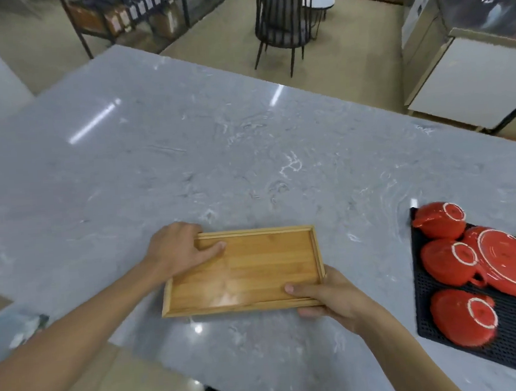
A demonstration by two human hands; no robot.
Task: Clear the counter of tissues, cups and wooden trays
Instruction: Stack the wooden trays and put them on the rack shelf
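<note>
Both hands on the wooden tray (247, 270) at 6 o'clock on the grey surface (185, 145), left hand (177, 251) pinching its far-left corner, right hand (329, 297) pinching near-right, so lift it level, clear of the red cups (450, 262) at 3 o'clock.

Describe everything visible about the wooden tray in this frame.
The wooden tray is a shallow rectangle of light, bamboo-like strips with a thin raised rim all round. It is empty and looks clean, with a glare spot near its front edge. It sits near the front of the grey marble counter, long side facing the person; whether it is resting or just lifted is unclear. The left hand grips its far-left corner, thumb inside. The right hand grips its near-right corner, thumb on the rim.
</note>
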